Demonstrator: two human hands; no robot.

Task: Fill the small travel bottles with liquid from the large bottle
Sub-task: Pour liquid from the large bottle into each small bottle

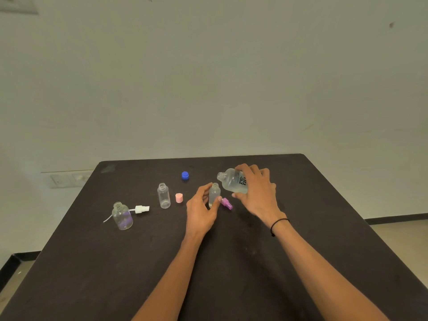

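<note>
We see the right hand (256, 189) wrapped over the large bottle (234, 181), fingers curled across its top and thumb under it, a closed grip holding the bottle off the table (301, 262) and tilted, its uncapped mouth pointing left and sitting just above and beside the mouth of a small travel bottle (214, 194). The left hand (201, 208) has that small bottle in a loose pinch, thumb on its right side and fingers round the left, keeping it upright on the table toward the far edge, right of the middle. A little pale liquid shows in its lower part (how much, we cannot tell).

Just right of it lies a purple spray cap (227, 203), on its side. Further left stands a pink cap (179, 198), then a second small bottle (163, 196), upright and uncapped. A blue cap (185, 175) sits nearer the far edge. Toward the left edge we find a rounder bottle (122, 216), open, with something purple showing through it, and a white spray pump (140, 209) lying beside it. A black band (278, 224) circles the right wrist.
</note>
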